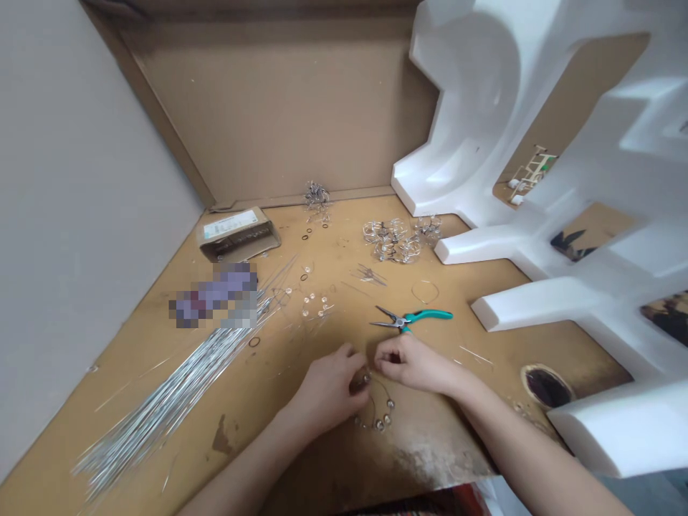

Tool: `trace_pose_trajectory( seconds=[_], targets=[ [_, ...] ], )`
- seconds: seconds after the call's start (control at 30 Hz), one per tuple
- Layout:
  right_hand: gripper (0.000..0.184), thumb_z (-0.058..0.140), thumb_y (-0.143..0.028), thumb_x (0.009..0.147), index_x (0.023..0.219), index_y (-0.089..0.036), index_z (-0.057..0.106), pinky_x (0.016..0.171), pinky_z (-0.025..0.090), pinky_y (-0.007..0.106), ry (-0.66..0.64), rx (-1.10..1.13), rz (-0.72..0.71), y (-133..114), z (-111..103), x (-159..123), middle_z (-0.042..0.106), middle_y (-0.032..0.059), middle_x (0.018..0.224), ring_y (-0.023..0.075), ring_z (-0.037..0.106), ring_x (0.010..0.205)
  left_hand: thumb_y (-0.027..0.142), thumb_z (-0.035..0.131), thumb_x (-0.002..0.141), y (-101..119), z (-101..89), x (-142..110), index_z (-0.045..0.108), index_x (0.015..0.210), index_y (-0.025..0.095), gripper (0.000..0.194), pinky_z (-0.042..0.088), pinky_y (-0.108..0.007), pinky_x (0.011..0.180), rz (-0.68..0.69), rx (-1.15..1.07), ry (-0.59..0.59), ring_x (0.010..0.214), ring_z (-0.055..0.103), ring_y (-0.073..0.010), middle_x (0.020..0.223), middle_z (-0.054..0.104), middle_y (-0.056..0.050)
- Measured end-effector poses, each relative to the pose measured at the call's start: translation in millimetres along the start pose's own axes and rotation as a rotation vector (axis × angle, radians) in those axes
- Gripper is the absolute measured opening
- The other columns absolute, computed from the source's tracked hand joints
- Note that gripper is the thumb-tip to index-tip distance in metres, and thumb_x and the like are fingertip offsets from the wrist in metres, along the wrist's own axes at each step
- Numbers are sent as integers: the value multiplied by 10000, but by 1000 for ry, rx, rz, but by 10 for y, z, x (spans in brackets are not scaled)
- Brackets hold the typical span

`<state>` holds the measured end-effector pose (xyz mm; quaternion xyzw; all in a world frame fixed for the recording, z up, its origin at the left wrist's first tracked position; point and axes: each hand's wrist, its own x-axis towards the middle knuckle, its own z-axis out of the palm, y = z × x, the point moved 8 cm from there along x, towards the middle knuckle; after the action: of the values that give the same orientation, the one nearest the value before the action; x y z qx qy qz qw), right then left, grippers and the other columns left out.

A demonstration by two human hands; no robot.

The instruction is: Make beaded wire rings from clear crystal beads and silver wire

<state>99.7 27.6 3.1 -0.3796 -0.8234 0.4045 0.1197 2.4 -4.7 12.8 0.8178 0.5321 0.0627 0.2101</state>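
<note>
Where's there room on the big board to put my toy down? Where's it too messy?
There's bare board between the silver rods and your left hand, and more between the green pliers and the white foam. It's crowded around the beaded wire rings at the back, and by the rods.

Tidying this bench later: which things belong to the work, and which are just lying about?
Work: thin wire loop with clear beads; teal-handled needle-nose pliers; bundle of straight silver wires.
Lying about: white moulded foam packing; small brown cardboard box.
</note>
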Motion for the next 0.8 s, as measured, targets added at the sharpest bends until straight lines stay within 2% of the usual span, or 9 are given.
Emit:
trace_pose_trajectory(
  seconds=[0.3,0.5,0.8],
  targets=[
    [133,440,-175,743,685,-163,559,477,282,182,-4,7,4,-4,19,6,483,-37,572,77,391,528,151,445,697,11,47,13,470,720,204,63,331,-235,584,-17,-32,34,680,501,-142,762,509,-5],
    [136,439,-184,757,677,-168,548,475,273,178,13,-27,-17,-6,39,8,461,-45,555,70,381,520,136,424,694,-6,42,10,467,736,197,86,325,-228,569,-16,-122,32,664,484,-135,755,511,-4],
    [140,422,-180,769,690,-175,538,479,282,172,47,-16,-28,-70,-24,11,466,-48,559,65,382,513,128,422,688,-10,44,2,466,746,193,97,317,-234,574,-7,-139,34,664,477,-143,749,510,-6]
  ],
)
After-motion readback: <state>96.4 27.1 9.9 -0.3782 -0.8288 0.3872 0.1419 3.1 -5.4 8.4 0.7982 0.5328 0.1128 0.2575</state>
